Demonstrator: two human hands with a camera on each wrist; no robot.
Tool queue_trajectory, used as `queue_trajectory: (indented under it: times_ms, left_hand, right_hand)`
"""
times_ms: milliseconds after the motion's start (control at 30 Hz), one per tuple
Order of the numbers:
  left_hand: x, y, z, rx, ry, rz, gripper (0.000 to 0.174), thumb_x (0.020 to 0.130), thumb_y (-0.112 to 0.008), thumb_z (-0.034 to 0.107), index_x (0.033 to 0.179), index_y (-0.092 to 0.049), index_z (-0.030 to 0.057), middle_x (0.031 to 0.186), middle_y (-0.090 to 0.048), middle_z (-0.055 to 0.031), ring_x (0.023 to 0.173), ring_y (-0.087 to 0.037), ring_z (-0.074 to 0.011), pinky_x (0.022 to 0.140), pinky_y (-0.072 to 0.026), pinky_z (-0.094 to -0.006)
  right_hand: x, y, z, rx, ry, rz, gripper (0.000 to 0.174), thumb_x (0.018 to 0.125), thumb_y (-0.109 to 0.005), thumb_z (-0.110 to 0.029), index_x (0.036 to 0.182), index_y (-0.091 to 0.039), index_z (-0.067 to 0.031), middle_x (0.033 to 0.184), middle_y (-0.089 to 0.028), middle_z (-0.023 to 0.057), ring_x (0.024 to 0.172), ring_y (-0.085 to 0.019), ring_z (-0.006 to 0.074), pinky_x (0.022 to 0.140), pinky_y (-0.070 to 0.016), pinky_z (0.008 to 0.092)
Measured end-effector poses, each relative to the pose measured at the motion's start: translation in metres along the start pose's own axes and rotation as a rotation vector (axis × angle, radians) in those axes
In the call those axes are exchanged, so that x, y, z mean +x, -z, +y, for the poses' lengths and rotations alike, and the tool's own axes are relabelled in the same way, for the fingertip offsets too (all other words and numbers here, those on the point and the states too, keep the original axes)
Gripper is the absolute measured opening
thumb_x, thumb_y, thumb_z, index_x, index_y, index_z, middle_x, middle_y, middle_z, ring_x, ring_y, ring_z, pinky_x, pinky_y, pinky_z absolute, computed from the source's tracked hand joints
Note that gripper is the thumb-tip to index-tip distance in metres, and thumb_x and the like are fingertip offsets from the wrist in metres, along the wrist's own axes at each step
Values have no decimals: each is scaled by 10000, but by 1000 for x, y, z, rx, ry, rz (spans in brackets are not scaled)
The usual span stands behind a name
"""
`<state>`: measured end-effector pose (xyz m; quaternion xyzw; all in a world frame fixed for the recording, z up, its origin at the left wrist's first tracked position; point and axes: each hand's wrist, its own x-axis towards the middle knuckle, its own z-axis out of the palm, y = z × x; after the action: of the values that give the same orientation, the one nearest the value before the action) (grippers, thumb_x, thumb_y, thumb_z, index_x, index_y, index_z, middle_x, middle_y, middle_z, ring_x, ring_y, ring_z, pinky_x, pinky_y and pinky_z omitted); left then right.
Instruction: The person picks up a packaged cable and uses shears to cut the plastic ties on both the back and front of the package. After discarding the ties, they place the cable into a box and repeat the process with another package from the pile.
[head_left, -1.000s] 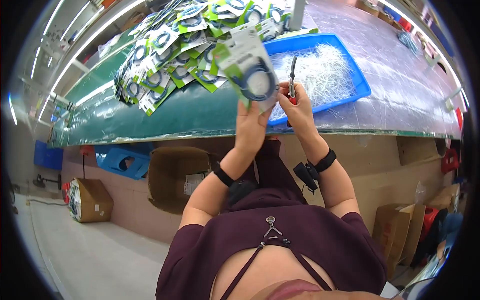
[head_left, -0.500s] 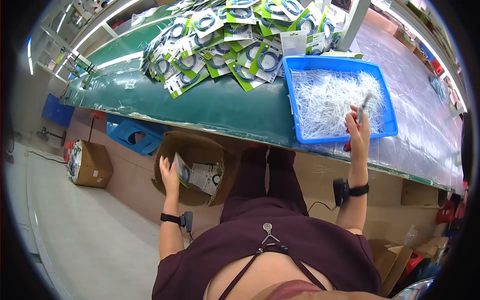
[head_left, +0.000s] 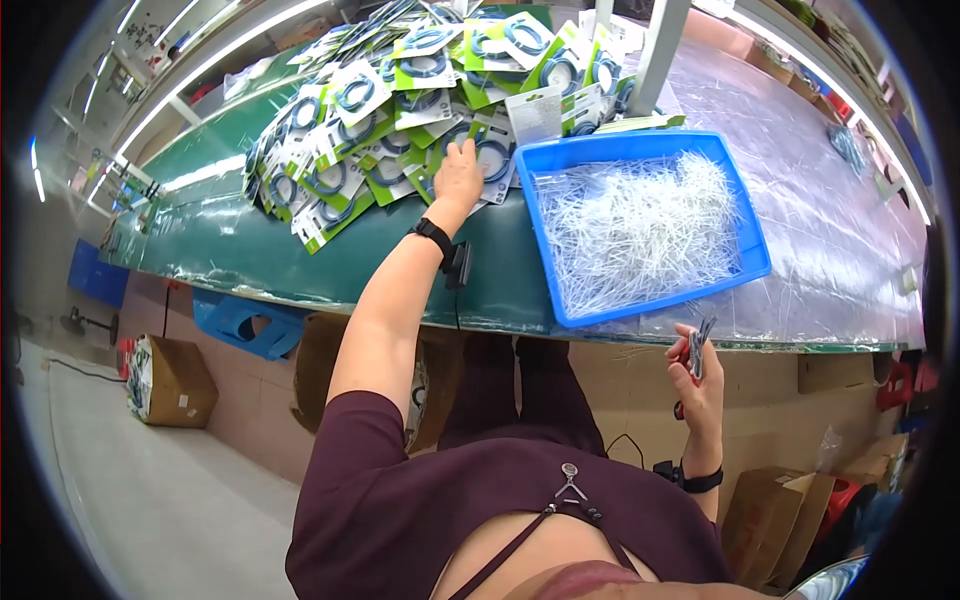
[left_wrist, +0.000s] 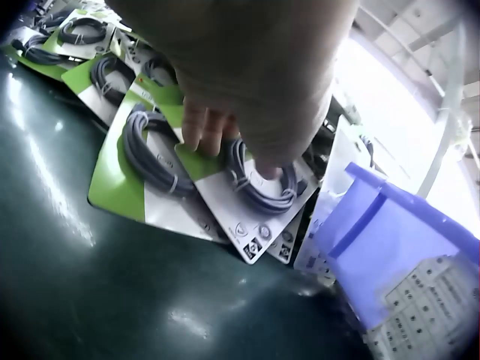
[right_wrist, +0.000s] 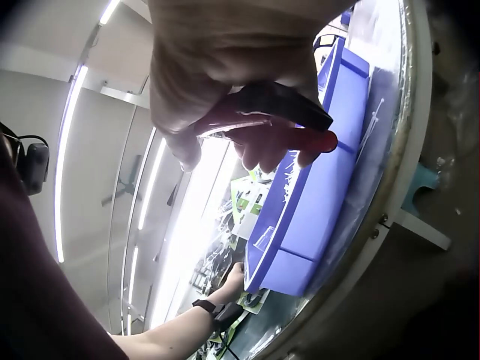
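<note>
My left hand [head_left: 460, 165] reaches far over the green table [head_left: 300, 250] and rests on the near edge of a pile of carded cable packs [head_left: 380, 90]. In the left wrist view its fingertips [left_wrist: 210, 135] touch a green-and-white card holding a coiled grey cable [left_wrist: 262, 199]. My right hand [head_left: 700, 385] hangs just below the table's front edge and grips red-handled cutters [head_left: 697, 345], jaws pointing up. In the right wrist view the fingers wrap round the red handles [right_wrist: 277, 127]. A blue tray [head_left: 545, 250] of white cable ties lies between the hands.
Under the table stands an open cardboard box [head_left: 325, 370] with packs in it, with a blue stool [head_left: 245, 320] and a box on the floor [head_left: 170, 390] to its left. A white post [head_left: 655, 45] rises behind the tray. More cardboard boxes [head_left: 790, 480] stand at the lower right.
Both hands held one cable pack up a second ago. The left hand then lowered it into the box under the table and now reaches to the pile. The right hand dropped from the tray.
</note>
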<state>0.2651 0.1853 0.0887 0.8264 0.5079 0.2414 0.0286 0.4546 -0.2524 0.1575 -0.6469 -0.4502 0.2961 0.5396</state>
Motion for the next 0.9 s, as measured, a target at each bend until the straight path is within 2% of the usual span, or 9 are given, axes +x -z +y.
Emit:
queue_trajectory:
  times_ms: [300, 333, 400, 433, 500, 533, 633, 767, 900]
  left_hand:
    - [-13, 21, -103, -257, 229, -206, 408, 883, -596, 167, 1269, -519, 61, 1154, -588, -205, 890, -648, -369, 797, -543, -429]
    - [-26, 27, -100, -817, 394, -243, 395, 898, -578, 161, 1274, -520, 54, 1156, -600, -190, 906, -653, -342, 804, -546, -420]
    - [-61, 44, -77, -1950, 687, -277, 372, 928, -542, 148, 1284, -523, 41, 1159, -623, -158, 938, -661, -288, 817, -552, -401]
    - [-81, 54, -60, -1940, 695, -284, 372, 928, -542, 148, 1284, -523, 41, 1159, -623, -158, 938, -661, -288, 817, -552, -401]
    - [-116, 98, 7, -900, -349, -71, 365, 963, -506, 149, 1301, -505, 12, 1180, -619, -105, 996, -645, -217, 855, -549, -370]
    - [-120, 99, 23, -910, -361, -89, 365, 963, -506, 149, 1301, -505, 12, 1180, -619, -105, 996, -645, -217, 855, -549, -370]
    - [-127, 97, 65, -2177, 66, -709, 404, 966, -521, 188, 1322, -481, 2, 1243, -590, -105, 1046, -624, -197, 882, -534, -348]
    - [-147, 111, 121, -1995, 175, -512, 411, 969, -525, 192, 1329, -472, 2, 1267, -571, -108, 1049, -617, -191, 872, -531, -336]
    - [-150, 108, 135, -1893, 168, -649, 477, 962, -534, 214, 1380, -413, 20, 1383, -474, -136, 1105, -585, -201, 862, -549, -354]
  right_hand:
    - [-1, -4, 2, 880, -149, -108, 648, 866, -693, -362, 1345, -459, 7, 973, -549, 34, 874, -538, 134, 813, -448, 264]
    - [4, -8, -2, 891, -154, -121, 648, 866, -693, -362, 1345, -459, 7, 973, -549, 34, 874, -538, 134, 813, -448, 264]
    - [15, -16, -11, 578, -86, -167, 642, 841, -715, -321, 1329, -469, 17, 957, -563, 54, 864, -559, 153, 819, -460, 288]
    - [20, -21, -15, 418, -54, -180, 640, 829, -726, -301, 1321, -474, 21, 949, -569, 64, 859, -569, 162, 822, -465, 300]
    - [35, -40, -19, -159, 129, -129, 586, 805, -714, -215, 1289, -491, 28, 983, -585, 89, 867, -584, 182, 783, -472, 304]
    - [41, -51, -16, -275, 235, -51, 574, 787, -729, -211, 1260, -506, 25, 972, -590, 108, 851, -585, 213, 774, -472, 322]
    - [50, -67, -19, -452, 351, 86, 561, 766, -749, -230, 1216, -527, 20, 951, -592, 136, 824, -582, 262, 762, -472, 353]
    - [54, -60, -20, -536, 335, 145, 575, 757, -760, -280, 1193, -533, 18, 930, -587, 137, 815, -578, 279, 757, -474, 367]
    - [50, -49, -25, -563, 306, 140, 594, 760, -758, -316, 1196, -531, 17, 915, -583, 128, 816, -580, 276, 758, -475, 367]
